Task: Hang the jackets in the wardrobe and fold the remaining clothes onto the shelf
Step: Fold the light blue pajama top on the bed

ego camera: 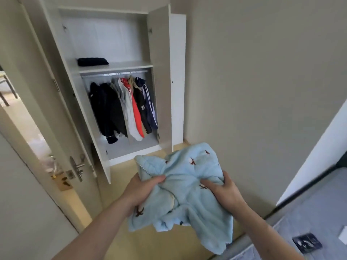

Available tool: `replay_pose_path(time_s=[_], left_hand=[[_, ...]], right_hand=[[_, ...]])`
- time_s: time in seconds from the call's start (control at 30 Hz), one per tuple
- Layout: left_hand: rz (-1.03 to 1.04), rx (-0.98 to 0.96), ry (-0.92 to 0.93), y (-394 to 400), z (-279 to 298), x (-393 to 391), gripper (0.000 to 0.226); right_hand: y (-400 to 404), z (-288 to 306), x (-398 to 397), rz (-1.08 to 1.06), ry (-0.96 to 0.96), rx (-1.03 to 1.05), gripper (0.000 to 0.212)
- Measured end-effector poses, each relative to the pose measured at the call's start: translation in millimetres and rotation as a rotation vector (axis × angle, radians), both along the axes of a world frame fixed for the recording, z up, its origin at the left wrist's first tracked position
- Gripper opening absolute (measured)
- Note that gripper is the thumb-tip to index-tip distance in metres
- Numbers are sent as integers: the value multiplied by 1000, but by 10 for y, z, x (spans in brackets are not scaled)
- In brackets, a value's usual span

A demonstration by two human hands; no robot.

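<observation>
Left hand point(145, 186): fingers curled shut on a bunched fold of the blue garment point(185, 192), near its scalloped left edge.
Right hand point(223, 188): closed the same way on the garment's right side, thumb pressed into the cloth.
Blue garment: fleecy, pale blue with small dark bird motifs, crumpled and held in the air between the hands, its bulk sagging below them; its long axis cannot be told while it is bunched.
Step in hand: likely still to be spread and folded; it is not a hanging jacket by the look of it.
Shelf point(120, 65): up and to the left of the hands, well apart, inside the open wardrobe point(165, 72); the left hand is the nearer one.
Dark folded item point(93, 61): lies at the shelf's left end, the right part bare.
Jackets point(124, 106): hang on the rail under the shelf.
Bed point(309, 212): at lower right, just beside the right arm.
</observation>
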State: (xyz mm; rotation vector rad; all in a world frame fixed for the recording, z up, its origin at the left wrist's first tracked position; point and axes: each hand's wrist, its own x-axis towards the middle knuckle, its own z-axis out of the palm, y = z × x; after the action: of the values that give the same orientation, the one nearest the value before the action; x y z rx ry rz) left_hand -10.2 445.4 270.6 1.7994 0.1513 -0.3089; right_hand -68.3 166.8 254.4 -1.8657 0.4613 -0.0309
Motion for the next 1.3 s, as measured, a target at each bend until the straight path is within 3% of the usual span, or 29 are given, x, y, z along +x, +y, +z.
replay_pose_path(time_s=[0.2, 0.43, 0.6, 0.9, 1.17, 1.3], left_hand=[[75, -9, -13, 398, 222, 880, 57], [87, -9, -74, 490, 578, 2324, 61], [100, -21, -144, 478, 894, 3365, 61], [194, -33, -203, 856, 1298, 4930, 59], [173, -36, -275, 1175, 1569, 6439, 49], [143, -12, -320, 1374, 1775, 7189, 46]], right_hand=[[321, 159, 1196, 85, -60, -5, 70], [428, 415, 2757, 161, -191, 9, 51], [407, 736, 3879, 205, -169, 9, 66], [752, 1219, 5621, 285, -229, -22, 73], [1113, 1535, 7056, 260, -281, -19, 64], [1337, 1724, 7764, 232, -316, -36, 71]])
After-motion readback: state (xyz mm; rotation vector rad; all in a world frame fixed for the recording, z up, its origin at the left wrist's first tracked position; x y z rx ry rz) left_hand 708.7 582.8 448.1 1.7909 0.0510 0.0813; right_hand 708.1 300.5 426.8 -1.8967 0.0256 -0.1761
